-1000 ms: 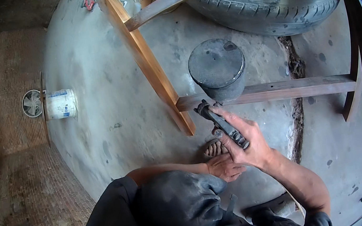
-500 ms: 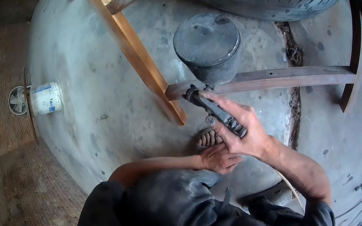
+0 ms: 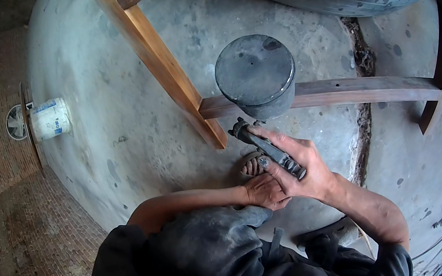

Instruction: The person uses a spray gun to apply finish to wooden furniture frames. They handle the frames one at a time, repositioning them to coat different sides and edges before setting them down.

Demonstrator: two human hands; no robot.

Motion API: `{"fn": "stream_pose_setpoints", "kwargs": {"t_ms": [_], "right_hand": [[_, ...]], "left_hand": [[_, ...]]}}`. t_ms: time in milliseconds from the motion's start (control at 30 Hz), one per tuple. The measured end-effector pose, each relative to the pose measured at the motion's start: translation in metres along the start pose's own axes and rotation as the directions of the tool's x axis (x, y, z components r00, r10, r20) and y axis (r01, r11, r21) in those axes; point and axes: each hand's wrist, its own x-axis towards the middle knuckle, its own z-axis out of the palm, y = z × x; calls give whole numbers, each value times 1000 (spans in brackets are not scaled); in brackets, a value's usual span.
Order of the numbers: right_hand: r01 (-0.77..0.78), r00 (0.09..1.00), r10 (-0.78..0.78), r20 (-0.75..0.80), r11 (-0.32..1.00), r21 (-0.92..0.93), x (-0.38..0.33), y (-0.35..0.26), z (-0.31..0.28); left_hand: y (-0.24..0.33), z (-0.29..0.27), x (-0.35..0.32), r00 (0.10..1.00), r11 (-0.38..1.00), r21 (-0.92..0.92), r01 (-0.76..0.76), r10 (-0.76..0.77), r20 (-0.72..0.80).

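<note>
Head: right grip (image 3: 308,171) clasps black tool (image 3: 272,151), left grip (image 3: 266,192) unclear; bucket (image 3: 44,123) bears blue print (image 3: 59,130).

Diffuse, cool light covers my work area. The concrete floor (image 3: 101,94) appears brightest at left, where it shows a pale sheen. The brick wall (image 3: 33,248) is dim; my dark clothing (image 3: 200,254) records near-black, with reduced fold detail. My hands (image 3: 312,166) render reasonably sharp. Fisheye distortion curves the wall's brick courses toward the rim. Black vignetting fills the corners; blue fringing lines the lower-right rim.
</note>
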Motion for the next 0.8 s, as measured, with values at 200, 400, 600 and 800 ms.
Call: {"fn": "stream_pose_setpoints", "kwargs": {"t_ms": [200,400,600,800], "right_hand": [[-66,997,65,31,997,36,5,-3,1],[116,992,-117,-44,993,-5,17,4,5],[91,996,-92,-11,996,-24,24,-3,6],[43,999,-43,12,999,-7,18,-2,1]], "left_hand": [[3,-8,3,1000,1000,10,-25,25,4],[4,-11,8,993,994,26,-108,110,-52],[-1,0,3,990,989,79,-126,130,-52],[2,-9,9,981,983,70,-170,176,-84]]}}
